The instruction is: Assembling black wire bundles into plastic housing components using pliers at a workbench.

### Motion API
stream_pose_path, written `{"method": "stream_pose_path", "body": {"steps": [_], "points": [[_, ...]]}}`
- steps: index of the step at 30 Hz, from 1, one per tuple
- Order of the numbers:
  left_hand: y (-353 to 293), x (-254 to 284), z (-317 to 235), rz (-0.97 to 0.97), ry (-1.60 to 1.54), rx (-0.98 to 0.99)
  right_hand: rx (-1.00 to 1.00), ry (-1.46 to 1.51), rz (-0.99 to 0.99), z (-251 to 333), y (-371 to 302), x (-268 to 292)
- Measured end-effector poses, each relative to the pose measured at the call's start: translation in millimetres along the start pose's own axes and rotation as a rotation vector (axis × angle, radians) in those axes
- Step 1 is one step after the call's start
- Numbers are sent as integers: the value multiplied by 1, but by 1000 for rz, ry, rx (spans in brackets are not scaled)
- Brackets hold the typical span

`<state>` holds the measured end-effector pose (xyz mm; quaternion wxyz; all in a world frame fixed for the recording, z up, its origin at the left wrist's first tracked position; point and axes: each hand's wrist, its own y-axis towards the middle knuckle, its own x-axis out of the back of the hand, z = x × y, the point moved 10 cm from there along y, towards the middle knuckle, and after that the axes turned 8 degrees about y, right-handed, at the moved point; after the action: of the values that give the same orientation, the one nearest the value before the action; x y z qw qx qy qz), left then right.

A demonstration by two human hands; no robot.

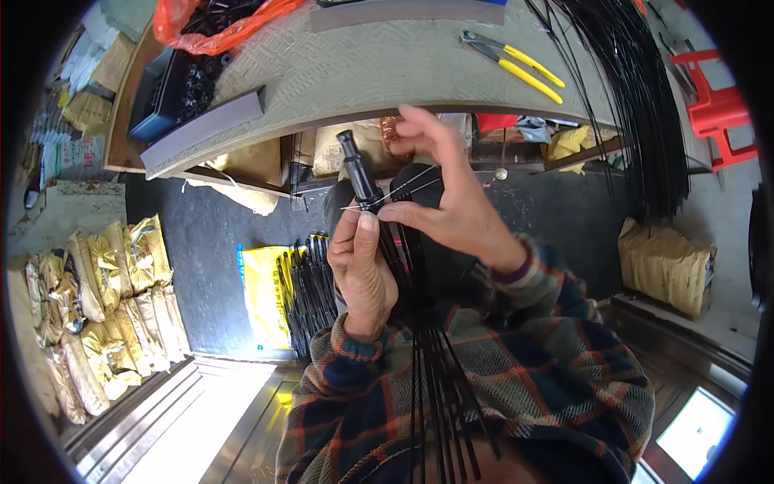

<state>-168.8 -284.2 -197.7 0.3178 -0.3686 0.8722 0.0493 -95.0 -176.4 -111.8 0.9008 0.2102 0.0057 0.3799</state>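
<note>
My left hand [363, 270] is closed round what looks like an umbrella frame [361, 173], with a black ridged tube standing up past the thumb. Thin pale wire [397, 194] crosses the frame by the thumb tip, its ends sticking out to both sides. Beside it is my right hand [451, 185], its fingers spread and raised, its thumb reaching to the wire near my left thumb. I cannot tell whether that thumb presses on the wire. Long black ribs [435, 395] run from the frame back over my lap and plaid sleeves.
On the bench [355, 73] ahead lie yellow-handled pincers [516, 68], a bundle of black rods [637, 97], a blue bin [157, 101] and an orange bag [234, 32] of black parts. Black frames [302, 290] rest on yellow sacking at left. Wrapped packages [105, 298] line the left; a red stool [713, 109] stands right.
</note>
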Motion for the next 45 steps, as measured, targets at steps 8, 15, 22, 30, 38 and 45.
{"method": "stream_pose_path", "body": {"steps": [8,15,22,30,38,45], "points": [[4,-3,0,91,-73,68,-470,754,-266,-62,-47,-32],[1,0,-7,114,48,19,-505,805,-139,-53,-52,-50],[-3,-2,-7,152,-36,32,-461,679,-40,-48,-48,-51],[-6,-15,-18,33,96,-22,-670,1287,63,-73,-57,-83],[-18,-18,-30,331,69,-149,-379,989,-65,-35,-31,-40],[-18,-38,-87,51,353,-504,-26,608,-163,17,-24,-31]]}}
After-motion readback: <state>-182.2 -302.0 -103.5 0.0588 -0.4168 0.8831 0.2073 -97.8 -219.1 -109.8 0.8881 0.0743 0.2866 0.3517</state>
